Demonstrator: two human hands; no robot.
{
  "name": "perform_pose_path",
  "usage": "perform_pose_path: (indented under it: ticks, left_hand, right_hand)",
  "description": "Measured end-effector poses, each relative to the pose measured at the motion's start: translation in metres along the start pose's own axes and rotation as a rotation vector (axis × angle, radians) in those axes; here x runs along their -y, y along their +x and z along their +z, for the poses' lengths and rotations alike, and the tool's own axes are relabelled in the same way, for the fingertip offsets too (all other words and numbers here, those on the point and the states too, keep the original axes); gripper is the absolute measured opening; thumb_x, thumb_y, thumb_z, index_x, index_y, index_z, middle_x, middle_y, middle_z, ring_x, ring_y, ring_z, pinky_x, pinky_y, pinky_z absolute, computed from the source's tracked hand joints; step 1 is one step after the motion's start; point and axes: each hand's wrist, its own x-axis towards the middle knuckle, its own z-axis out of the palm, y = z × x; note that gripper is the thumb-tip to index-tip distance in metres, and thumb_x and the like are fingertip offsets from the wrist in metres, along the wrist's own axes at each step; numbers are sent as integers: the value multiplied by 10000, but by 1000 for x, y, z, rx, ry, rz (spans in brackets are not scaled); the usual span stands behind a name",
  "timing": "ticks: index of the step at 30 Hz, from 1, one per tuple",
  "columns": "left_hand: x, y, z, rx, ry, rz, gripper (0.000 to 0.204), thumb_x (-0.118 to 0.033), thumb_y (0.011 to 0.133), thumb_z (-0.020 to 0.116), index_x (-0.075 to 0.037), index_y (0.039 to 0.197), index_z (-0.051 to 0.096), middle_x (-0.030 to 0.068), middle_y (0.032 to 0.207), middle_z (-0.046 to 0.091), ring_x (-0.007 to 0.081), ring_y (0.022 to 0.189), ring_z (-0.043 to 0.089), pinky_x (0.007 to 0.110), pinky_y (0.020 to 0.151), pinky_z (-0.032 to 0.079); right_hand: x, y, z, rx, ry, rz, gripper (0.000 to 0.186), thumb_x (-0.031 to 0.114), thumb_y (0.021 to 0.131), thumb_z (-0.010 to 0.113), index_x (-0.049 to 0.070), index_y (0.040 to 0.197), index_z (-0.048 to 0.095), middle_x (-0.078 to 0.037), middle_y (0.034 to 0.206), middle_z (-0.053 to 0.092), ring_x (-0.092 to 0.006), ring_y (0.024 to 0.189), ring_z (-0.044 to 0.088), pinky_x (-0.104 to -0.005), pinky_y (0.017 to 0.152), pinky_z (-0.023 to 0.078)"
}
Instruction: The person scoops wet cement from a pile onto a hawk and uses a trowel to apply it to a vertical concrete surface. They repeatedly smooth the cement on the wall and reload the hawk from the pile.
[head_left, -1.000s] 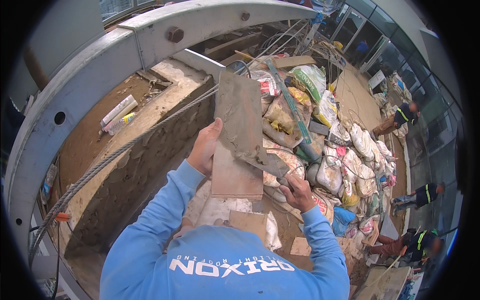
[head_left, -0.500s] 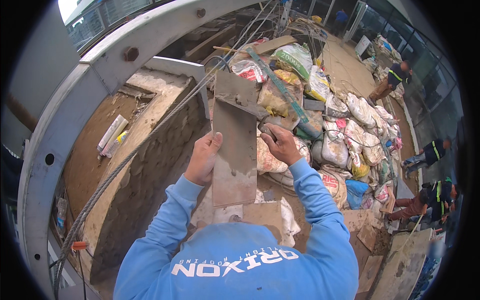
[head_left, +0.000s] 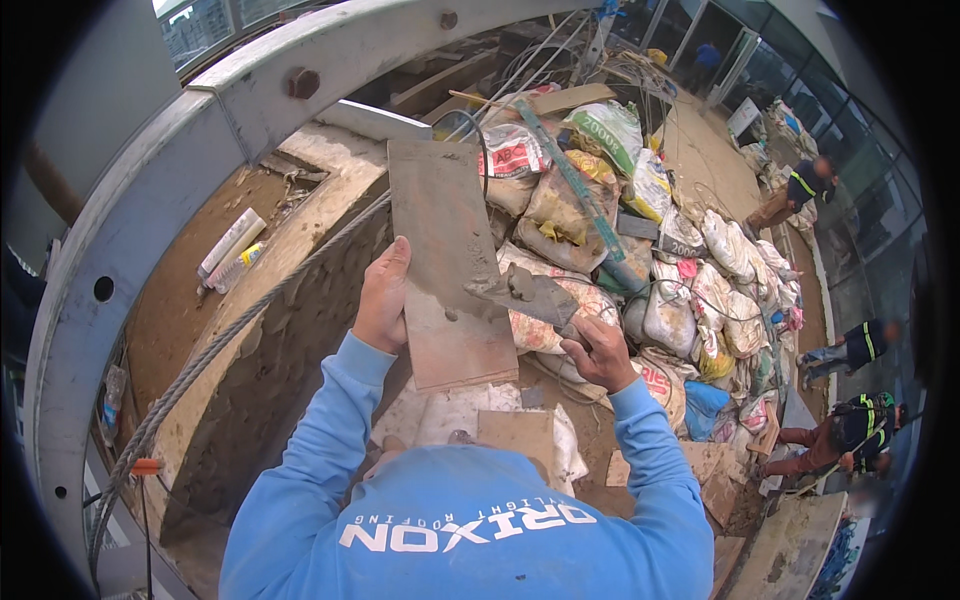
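Note:
My left hand (head_left: 384,300) grips the left edge of a long rectangular tile (head_left: 465,350), thumb on its face. Wet grey mortar (head_left: 432,205) coats the upper part of that tile, while the lower part shows bare, pale reddish-brown. In my right hand (head_left: 603,355) is a trowel (head_left: 545,302), fingers wrapped round its handle, which they mostly hide. Its flat blade points left and carries a lump of mortar (head_left: 518,283). The blade's tip lies over the tile's right side; whether it touches the tile I cannot tell.
Filled sacks (head_left: 565,210) are piled ahead and right, with a green level-like bar (head_left: 572,180) across them. At left stand a mortar-smeared low wall (head_left: 290,400), a taut wire rope (head_left: 250,320) and a bolted steel beam (head_left: 170,180). Several people (head_left: 865,340) are at the right.
The trowel has moved from the tile's upper part down to its right side, now with its mortar lump showing. The tile has tilted, its top shifting left. My right hand is lower and further right.

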Motion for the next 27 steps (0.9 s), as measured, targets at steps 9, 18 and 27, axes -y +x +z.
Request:
perform_pose_path:
  ticks: [9,18,27]
  left_hand:
    - [10,-9,23,91,427,128,433,-328,1041,531,32,1280,561,93,1199,647,150,1030,622,308,907,512]
    - [4,-43,10,131,536,108,468,-349,1040,525,45,1291,553,95,1209,643,145,1054,614,295,912,501]
    - [9,-27,7,87,-31,-160,477,-356,1046,490,43,1306,512,156,1239,635,236,1052,671,378,899,570]
  right_hand:
    - [-20,52,29,-221,52,39,355,232,856,755,37,1133,648,-197,982,689,-380,812,673,-412,686,538]
    - [-16,119,-32,-373,94,172,369,266,892,740,8,1121,608,-163,772,664,-267,642,635,-367,607,492]
    - [20,123,-103,285,682,241,414,404,1049,494,22,931,604,6,681,532,-71,583,488,-255,522,398]
